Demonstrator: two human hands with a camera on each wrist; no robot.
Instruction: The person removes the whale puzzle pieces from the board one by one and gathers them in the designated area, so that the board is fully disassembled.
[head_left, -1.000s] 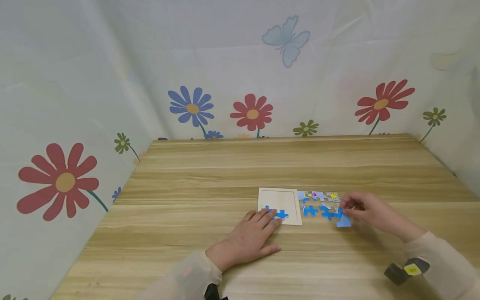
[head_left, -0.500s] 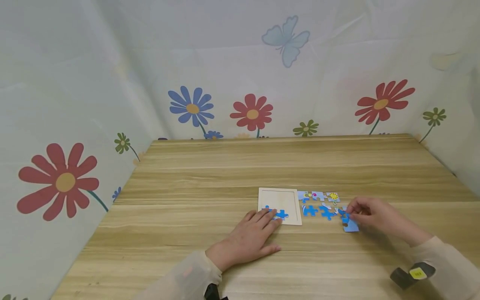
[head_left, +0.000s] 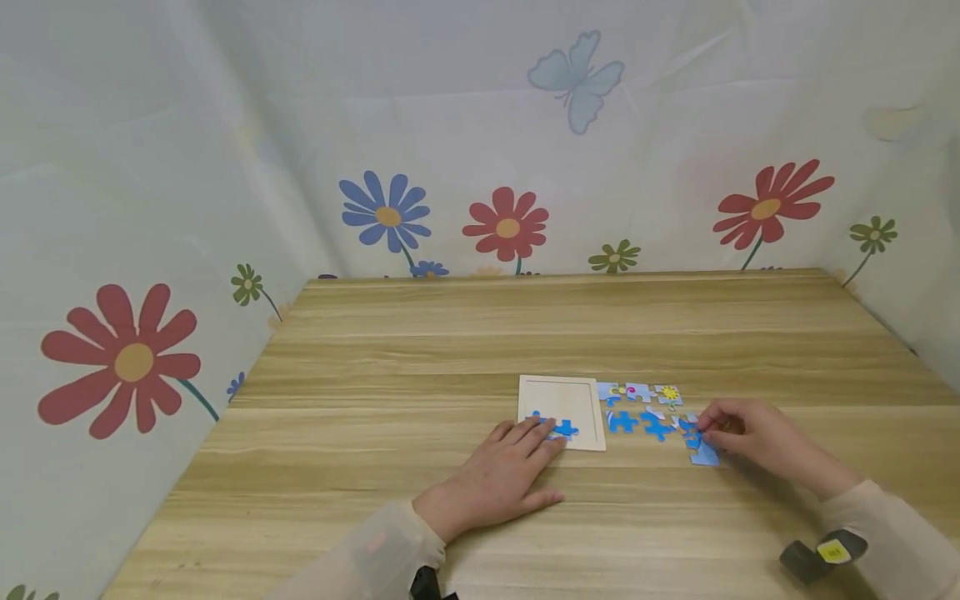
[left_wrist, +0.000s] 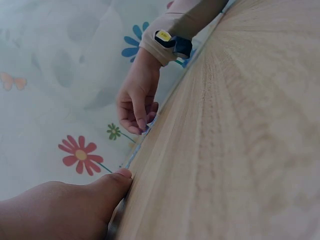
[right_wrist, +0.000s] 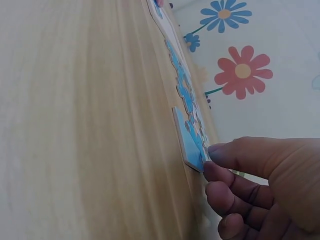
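Note:
My left hand rests with extended fingers on the lower left of a pale wooden puzzle tray. Blue puzzle pieces lie in the tray under and beside those fingertips. To the right, thumb and finger of my right hand pinch the edge of a blue puzzle piece. The right wrist view shows this light blue piece at the fingertips, low over the table and close against other pieces. My fingers partly hide it.
Loose pieces lie in two rough rows right of the tray: a piece with a yellow sun, a piece with a pink curl, and blue pieces. A flowered cloth hangs behind the wooden table.
My right hand has shifted slightly right and toward me, drawing the light blue piece with it away from the other pieces. My left hand stays in place.

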